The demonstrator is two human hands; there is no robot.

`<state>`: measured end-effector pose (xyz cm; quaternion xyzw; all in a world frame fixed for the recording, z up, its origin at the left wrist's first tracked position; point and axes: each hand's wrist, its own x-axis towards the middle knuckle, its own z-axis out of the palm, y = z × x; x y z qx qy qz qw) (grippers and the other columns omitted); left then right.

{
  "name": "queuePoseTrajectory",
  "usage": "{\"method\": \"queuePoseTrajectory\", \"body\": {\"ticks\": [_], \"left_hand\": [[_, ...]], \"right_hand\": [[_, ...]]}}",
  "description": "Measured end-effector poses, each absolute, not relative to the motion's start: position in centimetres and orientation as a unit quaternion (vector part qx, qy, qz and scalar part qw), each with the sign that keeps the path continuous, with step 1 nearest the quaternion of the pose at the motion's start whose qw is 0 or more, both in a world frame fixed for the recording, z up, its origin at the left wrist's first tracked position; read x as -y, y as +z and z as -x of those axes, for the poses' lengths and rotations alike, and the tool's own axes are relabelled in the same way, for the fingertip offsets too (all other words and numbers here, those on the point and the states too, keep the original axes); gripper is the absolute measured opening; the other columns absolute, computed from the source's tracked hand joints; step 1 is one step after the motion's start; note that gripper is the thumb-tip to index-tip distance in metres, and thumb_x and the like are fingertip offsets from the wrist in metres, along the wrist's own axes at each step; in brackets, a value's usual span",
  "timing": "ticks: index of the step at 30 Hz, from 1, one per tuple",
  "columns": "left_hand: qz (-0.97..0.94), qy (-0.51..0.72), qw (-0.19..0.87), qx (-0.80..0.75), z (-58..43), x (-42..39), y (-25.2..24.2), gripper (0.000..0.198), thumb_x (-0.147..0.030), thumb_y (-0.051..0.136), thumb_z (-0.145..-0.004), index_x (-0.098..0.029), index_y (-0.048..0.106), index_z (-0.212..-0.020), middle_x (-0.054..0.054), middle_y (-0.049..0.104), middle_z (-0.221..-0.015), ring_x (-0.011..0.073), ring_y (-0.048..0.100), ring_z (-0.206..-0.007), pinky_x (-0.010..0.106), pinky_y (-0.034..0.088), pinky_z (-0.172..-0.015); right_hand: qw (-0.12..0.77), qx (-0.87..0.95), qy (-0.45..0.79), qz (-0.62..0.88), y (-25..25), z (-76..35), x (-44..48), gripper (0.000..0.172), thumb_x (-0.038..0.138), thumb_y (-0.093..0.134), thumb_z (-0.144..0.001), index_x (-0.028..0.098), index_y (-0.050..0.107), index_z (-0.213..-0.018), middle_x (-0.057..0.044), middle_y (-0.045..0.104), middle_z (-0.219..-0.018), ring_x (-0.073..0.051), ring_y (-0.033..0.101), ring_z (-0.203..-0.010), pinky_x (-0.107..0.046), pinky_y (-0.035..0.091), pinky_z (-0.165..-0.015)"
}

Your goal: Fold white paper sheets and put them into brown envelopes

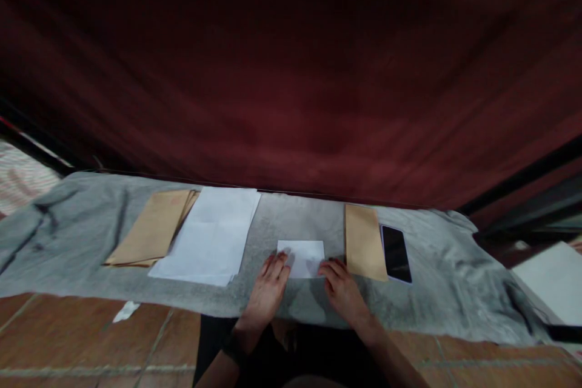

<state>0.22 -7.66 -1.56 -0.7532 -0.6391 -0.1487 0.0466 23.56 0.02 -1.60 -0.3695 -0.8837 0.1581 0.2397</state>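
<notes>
A small white sheet of paper (305, 253), which looks folded, lies flat on the grey cloth in front of me. At its left edge, my left hand (268, 285) rests palm down with the fingers stretched out, their tips on the paper. My right hand (342, 288) lies at the opposite edge, fingers slightly bent and apart from the thumb, touching the lower right corner. Neither hand visibly grips the paper; the undersides of the fingers are hidden. Just beyond the right hand is a brown envelope (365, 242).
Larger white sheets (213, 236) lie stacked on the left, beside several brown envelopes (148, 227). A dark-screened phone (396, 253) lies right of the single envelope. The grey cloth (436, 291) covers the surface, with a dark red curtain (291, 103) behind. A white scrap (126, 310) lies on the tiled floor.
</notes>
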Motion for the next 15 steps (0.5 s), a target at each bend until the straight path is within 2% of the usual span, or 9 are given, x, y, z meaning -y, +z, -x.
{"method": "queuePoseTrajectory", "body": {"ticks": [2, 6, 11, 13, 15], "left_hand": [[0.757, -0.146, 0.035, 0.636, -0.3, 8.1, -2.9, 0.041, -0.002, 0.041, -0.088, -0.022, 0.066, -0.115, 0.007, 0.066, -0.136, 0.0217, 0.058, -0.130, 0.039, 0.045, -0.114], [0.744, -0.156, -0.006, 0.650, -0.1, 8.3, -3.2, 0.051, 0.003, 0.041, -0.081, -0.022, 0.067, -0.117, 0.005, 0.066, -0.137, 0.0197, 0.057, -0.132, 0.036, 0.045, -0.114], [0.706, -0.171, -0.055, 0.685, -0.2, 7.8, -2.1, 0.049, 0.004, 0.041, -0.076, -0.023, 0.071, -0.105, 0.002, 0.065, -0.139, 0.0182, 0.055, -0.133, 0.036, 0.045, -0.115], [0.697, -0.179, -0.048, 0.693, -0.7, 7.2, -2.1, 0.048, -0.003, 0.043, -0.083, -0.022, 0.068, -0.118, 0.004, 0.062, -0.144, 0.0195, 0.054, -0.135, 0.039, 0.044, -0.116], [0.702, -0.182, -0.020, 0.688, -1.3, 6.4, -2.5, 0.048, -0.015, 0.043, -0.092, -0.019, 0.058, -0.138, 0.008, 0.054, -0.152, 0.0227, 0.048, -0.142, 0.045, 0.040, -0.119]], "right_hand": [[0.236, 0.883, 0.144, 0.379, -2.8, -23.7, 0.5, 0.041, 0.003, 0.043, -0.086, 0.024, 0.071, -0.108, -0.005, 0.071, -0.121, -0.022, 0.064, -0.117, -0.042, 0.050, -0.109], [0.230, 0.895, 0.113, 0.365, -3.1, -21.9, -0.1, 0.041, 0.013, 0.044, -0.096, 0.024, 0.066, -0.128, -0.007, 0.065, -0.137, -0.022, 0.060, -0.126, -0.043, 0.048, -0.111], [0.207, 0.897, 0.062, 0.384, -3.9, -18.6, -0.6, 0.049, 0.027, 0.044, -0.102, 0.015, 0.049, -0.150, -0.013, 0.044, -0.158, -0.026, 0.039, -0.147, -0.047, 0.040, -0.118], [0.201, 0.894, 0.046, 0.397, -4.6, -18.1, -0.4, 0.052, 0.030, 0.044, -0.104, 0.014, 0.043, -0.153, -0.014, 0.040, -0.160, -0.027, 0.036, -0.149, -0.049, 0.038, -0.119], [0.198, 0.894, 0.035, 0.400, -5.1, -18.0, -0.1, 0.053, 0.031, 0.042, -0.105, 0.014, 0.040, -0.155, -0.014, 0.039, -0.161, -0.026, 0.036, -0.149, -0.048, 0.035, -0.120]]}}
